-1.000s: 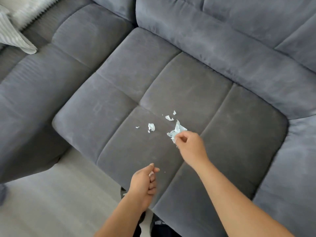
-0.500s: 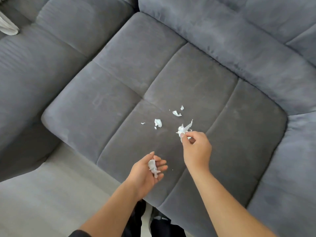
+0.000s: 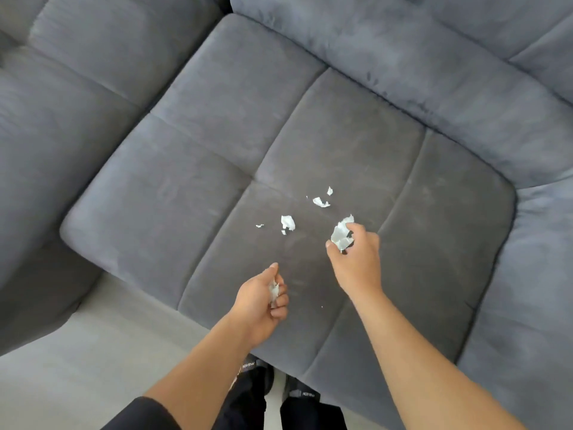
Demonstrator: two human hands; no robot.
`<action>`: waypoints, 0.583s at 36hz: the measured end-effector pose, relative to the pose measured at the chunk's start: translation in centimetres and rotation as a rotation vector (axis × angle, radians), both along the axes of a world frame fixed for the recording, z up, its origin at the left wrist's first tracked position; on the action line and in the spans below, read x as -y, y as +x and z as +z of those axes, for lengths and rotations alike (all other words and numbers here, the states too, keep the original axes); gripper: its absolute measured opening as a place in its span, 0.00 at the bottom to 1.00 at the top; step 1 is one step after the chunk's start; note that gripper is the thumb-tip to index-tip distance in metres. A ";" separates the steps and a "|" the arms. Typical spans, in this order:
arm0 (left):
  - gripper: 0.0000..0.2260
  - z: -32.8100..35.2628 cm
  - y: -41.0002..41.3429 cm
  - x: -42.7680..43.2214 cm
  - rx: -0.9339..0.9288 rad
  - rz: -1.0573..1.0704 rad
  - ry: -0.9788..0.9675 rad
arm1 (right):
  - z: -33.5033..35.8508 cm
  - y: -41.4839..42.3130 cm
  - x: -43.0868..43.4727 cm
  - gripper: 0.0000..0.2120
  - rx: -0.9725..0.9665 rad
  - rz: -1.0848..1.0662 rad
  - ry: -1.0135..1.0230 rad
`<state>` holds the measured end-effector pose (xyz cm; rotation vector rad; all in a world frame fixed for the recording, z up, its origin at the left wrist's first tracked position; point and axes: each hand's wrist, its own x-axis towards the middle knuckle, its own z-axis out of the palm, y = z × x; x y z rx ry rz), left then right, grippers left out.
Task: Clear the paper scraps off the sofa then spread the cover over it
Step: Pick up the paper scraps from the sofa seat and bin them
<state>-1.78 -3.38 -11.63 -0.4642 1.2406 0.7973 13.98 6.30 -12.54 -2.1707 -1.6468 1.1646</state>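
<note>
A grey quilted sofa seat [image 3: 192, 193] fills the view. My right hand [image 3: 356, 259] hovers just above it and pinches a crumpled white paper scrap [image 3: 341, 232]. My left hand [image 3: 263, 301] is nearer the seat's front edge, fingers curled round a small wad of scraps [image 3: 274, 290]. Several loose scraps still lie on the cushion: a medium piece [image 3: 287, 222], a tiny one [image 3: 259, 225], and two more [image 3: 321, 202] further back. No cover is in view.
The sofa back [image 3: 403, 66] runs along the top right. A second sofa section [image 3: 46, 119] adjoins on the left. Pale floor [image 3: 77, 367] shows at the lower left, and my dark trousers [image 3: 279, 401] stand at the seat's front edge.
My right hand has lifted its scrap off the cushion and drawn it slightly right. My left hand's fingers have curled closer round the wad. The view has tilted down; the striped fabric at upper left is gone.
</note>
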 end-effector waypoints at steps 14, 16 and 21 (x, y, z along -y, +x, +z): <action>0.15 0.0 -0.4 0.8 0.170 0.058 0.108 | 2.6 -4.2 4.8 0.07 0.027 0.579 -0.124; 0.16 -0.1 -0.5 0.7 0.141 -0.034 0.067 | 3.6 -4.6 6.0 0.06 0.022 0.772 -0.303; 0.12 -0.4 -1.1 0.7 -0.026 -0.286 0.028 | 4.2 -4.7 2.9 0.07 -0.185 0.561 -0.501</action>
